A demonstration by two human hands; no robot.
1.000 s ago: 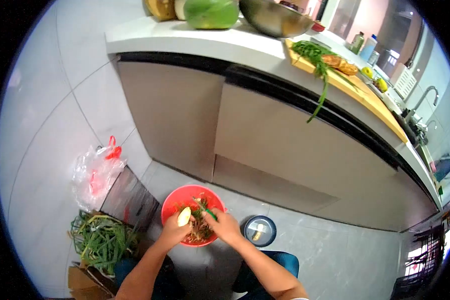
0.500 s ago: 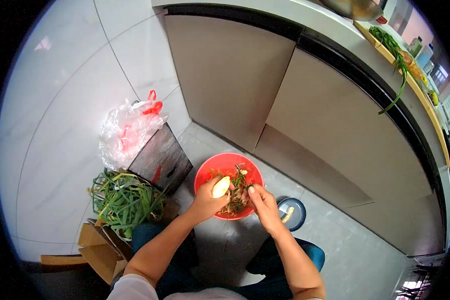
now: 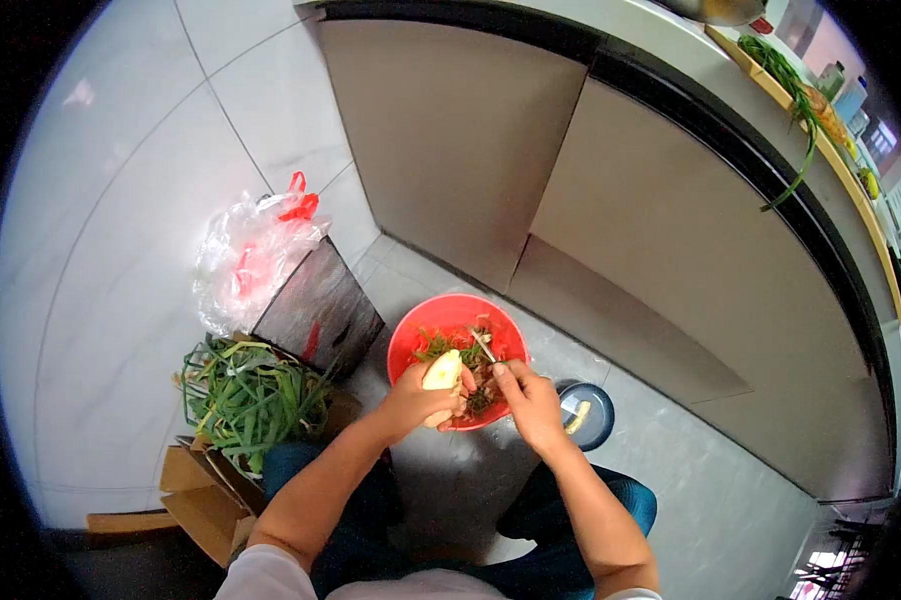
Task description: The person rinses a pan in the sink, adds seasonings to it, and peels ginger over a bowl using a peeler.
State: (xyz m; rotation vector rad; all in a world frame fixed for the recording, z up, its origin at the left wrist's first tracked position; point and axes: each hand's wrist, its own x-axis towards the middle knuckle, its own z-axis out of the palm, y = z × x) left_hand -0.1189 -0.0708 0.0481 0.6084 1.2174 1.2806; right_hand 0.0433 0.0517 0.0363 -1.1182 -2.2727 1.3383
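Note:
My left hand (image 3: pixel 418 402) is closed round a pale yellow peeled root (image 3: pixel 443 372), possibly ginger, its end pointing up between thumb and fingers. In my right hand (image 3: pixel 529 405) is a small knife (image 3: pixel 485 347), its thin blade angled up and left, apart from the root; the fingers hide most of the handle. Both hands are over a red basin (image 3: pixel 405 335) on the floor, which has green scraps and brownish peelings inside. Beside my right hand stands a dark blue bowl (image 3: pixel 601 425) with a pale yellow piece (image 3: pixel 578 416) in it.
Left of the basin stands a black mesh bin (image 3: pixel 323 310) with a clear plastic bag (image 3: pixel 236 265). Green leafy stalks (image 3: pixel 251 400) are heaped beside a cardboard box (image 3: pixel 196 495). Cabinet doors (image 3: pixel 451 140) rise ahead. Green stalks (image 3: pixel 786 80) hang over the counter edge.
The root in my left hand now stands more upright and shows more of its length. The knife has turned so its blade shows bright. Both hands stay over the basin.

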